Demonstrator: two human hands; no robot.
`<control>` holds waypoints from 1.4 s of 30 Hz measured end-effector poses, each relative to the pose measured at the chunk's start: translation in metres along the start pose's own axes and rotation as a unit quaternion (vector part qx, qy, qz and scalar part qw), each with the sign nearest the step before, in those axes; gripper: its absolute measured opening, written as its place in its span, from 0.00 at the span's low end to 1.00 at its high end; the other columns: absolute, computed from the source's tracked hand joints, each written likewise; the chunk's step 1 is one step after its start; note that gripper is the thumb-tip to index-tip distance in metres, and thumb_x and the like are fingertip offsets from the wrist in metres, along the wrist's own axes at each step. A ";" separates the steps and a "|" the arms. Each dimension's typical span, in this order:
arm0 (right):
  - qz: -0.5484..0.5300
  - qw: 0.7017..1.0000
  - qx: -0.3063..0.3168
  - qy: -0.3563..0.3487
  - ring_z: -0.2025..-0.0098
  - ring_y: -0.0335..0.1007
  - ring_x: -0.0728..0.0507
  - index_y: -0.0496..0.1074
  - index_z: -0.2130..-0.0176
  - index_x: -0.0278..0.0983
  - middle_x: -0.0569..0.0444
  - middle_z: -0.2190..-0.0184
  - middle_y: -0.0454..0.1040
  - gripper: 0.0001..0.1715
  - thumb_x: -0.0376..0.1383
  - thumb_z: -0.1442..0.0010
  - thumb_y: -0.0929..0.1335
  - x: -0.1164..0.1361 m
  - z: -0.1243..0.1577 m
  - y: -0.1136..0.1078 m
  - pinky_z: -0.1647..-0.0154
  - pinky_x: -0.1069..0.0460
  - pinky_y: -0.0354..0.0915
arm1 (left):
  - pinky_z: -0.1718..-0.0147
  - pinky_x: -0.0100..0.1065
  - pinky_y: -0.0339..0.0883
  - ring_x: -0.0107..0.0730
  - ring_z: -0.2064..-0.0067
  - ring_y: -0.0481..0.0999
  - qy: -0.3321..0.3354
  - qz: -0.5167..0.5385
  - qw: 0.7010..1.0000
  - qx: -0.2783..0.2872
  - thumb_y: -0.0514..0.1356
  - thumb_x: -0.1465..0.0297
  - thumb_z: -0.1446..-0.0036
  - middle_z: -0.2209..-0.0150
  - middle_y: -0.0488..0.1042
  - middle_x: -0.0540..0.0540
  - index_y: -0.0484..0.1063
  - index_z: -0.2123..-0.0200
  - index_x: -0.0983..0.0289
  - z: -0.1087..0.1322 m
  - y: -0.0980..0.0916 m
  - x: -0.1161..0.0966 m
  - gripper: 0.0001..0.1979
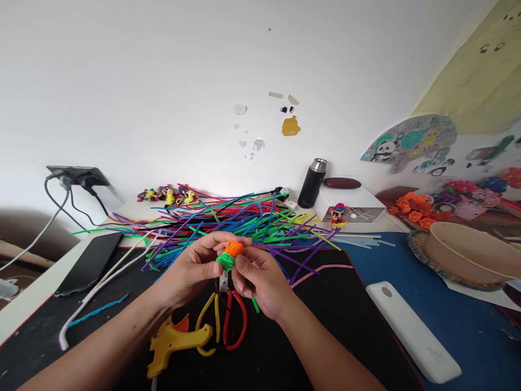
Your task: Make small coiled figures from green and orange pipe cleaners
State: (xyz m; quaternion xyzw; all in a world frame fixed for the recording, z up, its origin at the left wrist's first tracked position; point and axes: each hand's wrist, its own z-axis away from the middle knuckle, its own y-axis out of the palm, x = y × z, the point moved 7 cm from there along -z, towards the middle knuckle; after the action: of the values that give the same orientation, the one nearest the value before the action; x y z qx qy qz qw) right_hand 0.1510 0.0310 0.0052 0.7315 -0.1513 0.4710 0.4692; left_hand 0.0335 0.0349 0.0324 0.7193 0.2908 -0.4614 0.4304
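Observation:
Between my two hands is a small coiled pipe-cleaner piece (233, 249), orange at the top and green below. My left hand (195, 266) pinches its green side between thumb and fingers. From the other side my right hand (260, 274) presses it with thumb and curled fingers. Pliers (236, 320) with one red and one yellow handle lie on the black mat just beneath my hands. Beside them rests a yellow glue gun (175, 343) with an orange trigger. A big loose heap of coloured pipe cleaners (244, 217) spreads behind my hands.
A black phone (87, 266) and a white pipe cleaner (77, 315) lie at left. Small pipe-cleaner figures (166, 194) stand at the back. A black flask (312, 183) and a white box (350, 201) stand behind; at right are a white oblong case (413, 331) and a bowl (468, 252).

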 end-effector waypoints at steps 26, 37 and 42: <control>0.170 0.983 -0.073 0.002 0.80 0.50 0.52 0.80 0.63 0.36 0.63 0.78 0.62 0.31 0.62 0.40 0.77 0.007 0.001 -0.010 0.78 0.53 0.48 | 0.44 0.43 0.75 0.50 0.46 0.81 0.156 -0.568 0.807 0.043 0.72 0.64 0.34 0.48 0.85 0.59 0.83 0.39 0.52 0.012 0.017 -0.067 0.21; 0.172 0.983 -0.057 0.027 0.79 0.53 0.51 0.78 0.61 0.36 0.64 0.80 0.61 0.31 0.61 0.39 0.76 0.003 0.001 -0.011 0.77 0.52 0.51 | 0.48 0.40 0.76 0.47 0.49 0.82 0.168 -0.565 0.807 0.032 0.71 0.65 0.34 0.51 0.85 0.59 0.84 0.45 0.55 0.012 0.015 -0.064 0.15; 0.159 0.985 -0.068 0.029 0.81 0.53 0.52 0.76 0.63 0.37 0.65 0.80 0.63 0.32 0.62 0.41 0.77 0.007 0.000 -0.012 0.79 0.53 0.51 | 0.47 0.42 0.76 0.49 0.49 0.82 0.140 -0.543 0.828 0.003 0.73 0.62 0.36 0.51 0.85 0.59 0.86 0.48 0.54 0.009 0.006 -0.067 0.14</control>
State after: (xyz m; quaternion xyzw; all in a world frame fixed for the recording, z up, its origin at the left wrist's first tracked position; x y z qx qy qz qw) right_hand 0.1625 0.0382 0.0042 0.6510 -0.2835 0.5489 0.4410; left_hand 0.0073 0.0231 0.0939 0.5036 0.6900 -0.5161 0.0626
